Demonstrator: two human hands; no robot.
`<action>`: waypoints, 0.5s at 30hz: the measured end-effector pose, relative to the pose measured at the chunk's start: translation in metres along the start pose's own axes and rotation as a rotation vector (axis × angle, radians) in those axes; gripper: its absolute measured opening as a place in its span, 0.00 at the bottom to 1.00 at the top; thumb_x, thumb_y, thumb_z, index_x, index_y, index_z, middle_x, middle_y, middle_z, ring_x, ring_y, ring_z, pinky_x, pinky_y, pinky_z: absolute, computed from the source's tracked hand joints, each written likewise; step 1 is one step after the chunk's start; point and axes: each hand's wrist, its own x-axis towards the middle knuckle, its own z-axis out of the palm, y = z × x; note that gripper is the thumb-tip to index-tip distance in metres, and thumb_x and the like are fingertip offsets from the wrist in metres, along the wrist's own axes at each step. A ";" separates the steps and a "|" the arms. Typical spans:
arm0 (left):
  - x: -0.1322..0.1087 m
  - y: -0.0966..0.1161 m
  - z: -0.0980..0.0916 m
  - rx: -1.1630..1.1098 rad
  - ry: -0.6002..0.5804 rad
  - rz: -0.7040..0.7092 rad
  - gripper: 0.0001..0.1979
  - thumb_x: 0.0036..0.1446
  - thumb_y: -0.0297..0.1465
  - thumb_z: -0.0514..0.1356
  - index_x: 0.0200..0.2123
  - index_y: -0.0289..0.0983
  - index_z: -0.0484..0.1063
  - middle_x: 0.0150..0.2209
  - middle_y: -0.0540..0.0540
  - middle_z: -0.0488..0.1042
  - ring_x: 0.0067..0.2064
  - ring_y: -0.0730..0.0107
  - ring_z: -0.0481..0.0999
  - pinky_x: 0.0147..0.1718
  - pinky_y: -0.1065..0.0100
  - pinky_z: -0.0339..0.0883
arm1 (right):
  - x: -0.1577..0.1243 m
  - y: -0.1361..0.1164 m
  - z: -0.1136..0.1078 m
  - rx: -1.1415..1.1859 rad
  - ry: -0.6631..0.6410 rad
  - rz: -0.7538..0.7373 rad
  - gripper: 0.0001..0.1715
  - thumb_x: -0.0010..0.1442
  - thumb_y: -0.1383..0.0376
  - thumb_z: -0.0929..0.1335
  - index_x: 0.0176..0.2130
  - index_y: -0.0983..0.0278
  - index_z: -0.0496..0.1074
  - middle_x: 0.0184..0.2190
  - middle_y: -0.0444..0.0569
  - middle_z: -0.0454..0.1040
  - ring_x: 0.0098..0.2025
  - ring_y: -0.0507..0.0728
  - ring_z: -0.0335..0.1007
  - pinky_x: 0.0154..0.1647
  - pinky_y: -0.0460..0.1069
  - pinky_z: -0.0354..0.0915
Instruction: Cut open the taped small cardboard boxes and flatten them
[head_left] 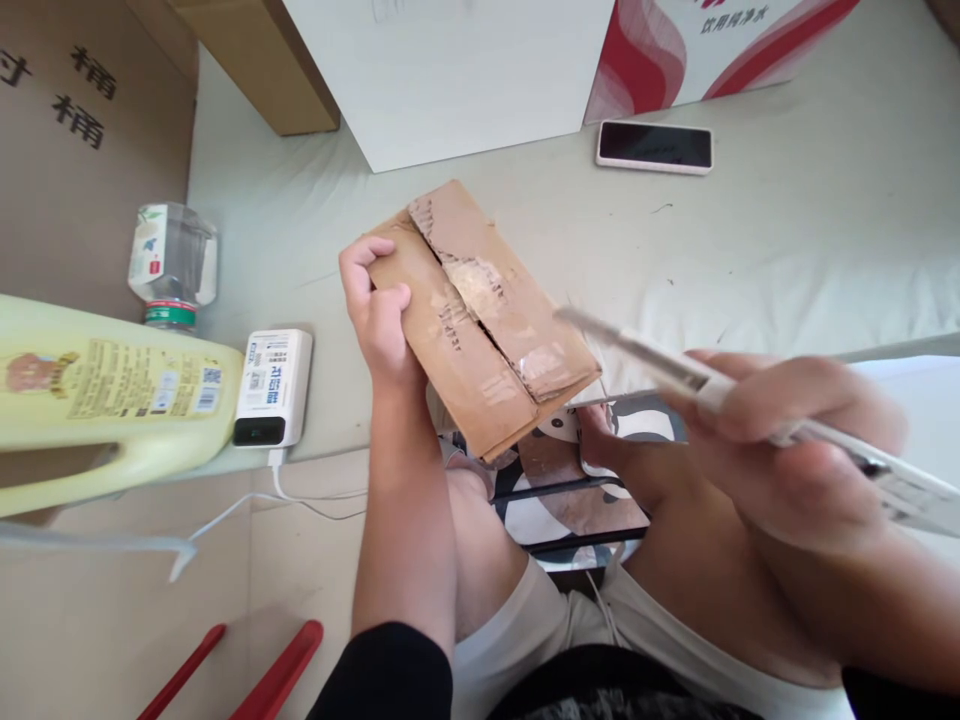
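My left hand [382,315] grips the left edge of a small brown cardboard box [435,310], thumb on its top face. The box is tilted, and a dark gap runs along its middle seam, with torn paper and tape marks beside it. My right hand [795,440], a little blurred, is closed around a white utility knife [720,395]. Its blade end points left toward the box's right corner and looks apart from the cardboard. The box hides the fingers of my left hand that lie beneath it.
A phone [655,147] lies at the back right, before a red and white carton [697,50] and a white box [465,80]. On the left are a power bank [274,385] with a cable, a clear bottle [174,260] and a yellow jug [112,400].
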 end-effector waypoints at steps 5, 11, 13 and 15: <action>0.001 -0.001 0.000 -0.067 -0.003 0.001 0.15 0.45 0.29 0.58 0.40 0.42 0.68 0.40 0.45 0.69 0.44 0.61 0.73 0.47 0.61 0.70 | -0.001 -0.005 0.006 -0.254 -0.166 -0.266 0.09 0.65 0.68 0.64 0.42 0.62 0.73 0.24 0.44 0.68 0.21 0.51 0.60 0.19 0.48 0.56; 0.001 -0.001 -0.001 -0.049 -0.001 0.006 0.15 0.46 0.30 0.58 0.40 0.41 0.68 0.41 0.45 0.69 0.45 0.61 0.73 0.46 0.61 0.70 | 0.003 -0.011 0.013 -0.334 -0.197 -0.291 0.09 0.60 0.73 0.63 0.37 0.63 0.71 0.21 0.42 0.63 0.19 0.50 0.56 0.20 0.49 0.55; 0.001 -0.001 -0.001 -0.050 0.004 0.009 0.15 0.45 0.29 0.58 0.40 0.41 0.69 0.40 0.45 0.70 0.44 0.62 0.73 0.44 0.62 0.71 | 0.003 -0.011 0.013 -0.329 -0.195 -0.286 0.09 0.60 0.73 0.63 0.37 0.63 0.70 0.21 0.42 0.64 0.20 0.50 0.56 0.21 0.49 0.55; 0.001 -0.001 -0.001 -0.067 0.002 0.014 0.15 0.45 0.28 0.57 0.40 0.41 0.70 0.40 0.45 0.70 0.43 0.63 0.73 0.42 0.63 0.71 | 0.000 -0.011 0.012 -0.340 -0.176 -0.279 0.08 0.62 0.71 0.62 0.37 0.62 0.70 0.21 0.42 0.64 0.19 0.50 0.55 0.21 0.49 0.55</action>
